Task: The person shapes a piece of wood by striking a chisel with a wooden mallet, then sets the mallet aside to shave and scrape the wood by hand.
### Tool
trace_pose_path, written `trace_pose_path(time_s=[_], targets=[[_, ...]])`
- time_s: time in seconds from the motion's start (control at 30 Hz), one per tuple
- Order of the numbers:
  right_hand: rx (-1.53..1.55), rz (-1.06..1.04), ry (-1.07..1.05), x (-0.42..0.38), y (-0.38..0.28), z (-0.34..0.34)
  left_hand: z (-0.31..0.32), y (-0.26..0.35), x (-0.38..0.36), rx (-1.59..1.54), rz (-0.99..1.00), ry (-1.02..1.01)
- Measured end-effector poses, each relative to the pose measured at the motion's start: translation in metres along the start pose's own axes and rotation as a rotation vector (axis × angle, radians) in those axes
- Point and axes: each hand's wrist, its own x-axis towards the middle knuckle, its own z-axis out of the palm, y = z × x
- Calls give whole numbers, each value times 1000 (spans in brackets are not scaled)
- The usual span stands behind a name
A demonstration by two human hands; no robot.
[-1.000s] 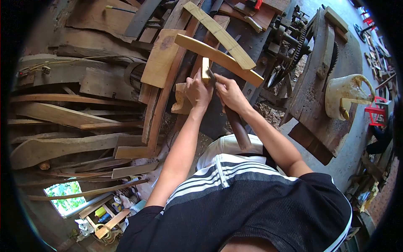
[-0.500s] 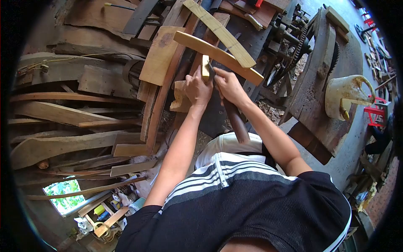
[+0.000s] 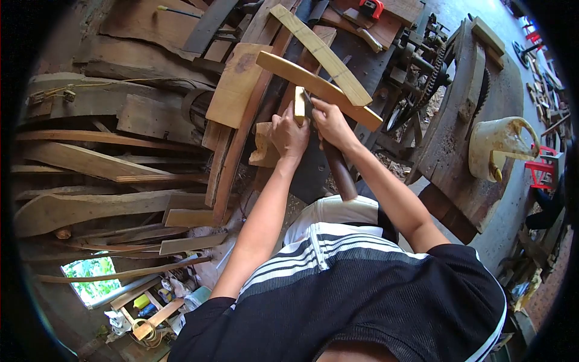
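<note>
My left hand (image 3: 290, 137) is closed around a short, pale wooden block (image 3: 300, 104) that stands up from its fingers. Close beside it, my right hand (image 3: 332, 123) grips a tool with a thick dark wooden handle (image 3: 339, 172). The handle slants down toward my lap. The tool's dark metal end lies against or very near the block's right side; its exact kind is hidden by my fingers. Just beyond both hands, a curved wooden piece (image 3: 319, 81) crosses under or against another marked curved piece (image 3: 322, 51).
A flat board (image 3: 238, 84) lies left of the hands, with a rough wood chunk (image 3: 262, 148) below it. Stacked planks (image 3: 90, 163) fill the left side. At right are a toothed gear (image 3: 431, 72), a saw blade (image 3: 484, 90) in a wooden bench and a stained plastic jug (image 3: 488, 148).
The view has shifted slightly, bringing more of a red object at the top into sight. The block and tool handle have tilted a little; both hands keep their grip.
</note>
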Motion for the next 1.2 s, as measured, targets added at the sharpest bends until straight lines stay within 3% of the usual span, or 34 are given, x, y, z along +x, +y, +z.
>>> trace_pose_path(time_s=[0.17,0.27,0.47,0.63,0.73,0.83,1.0,1.2], targets=[[64,-1,-84,-5,-5,-8,2,-1,-2,-31,-11,-29],[14,-5,-37,26,11,-5,-5,3,-1,-55,-5,-4],[7,-1,-14,-3,-3,-2,-1,2,0,-69,-61,-23],[-31,-36,-22,9,-15,1,-3,-1,9,-69,-188,-81],[-41,-53,-5,4,0,6,-3,0,3,-88,-63,-16],[-53,-11,-2,-20,-18,5,-9,4,4,-68,-83,-56],[-56,-21,73,18,2,5,-1,-4,4,-69,-2,-9],[-4,-62,2,3,-3,2,-2,-3,5,-42,-68,-71]])
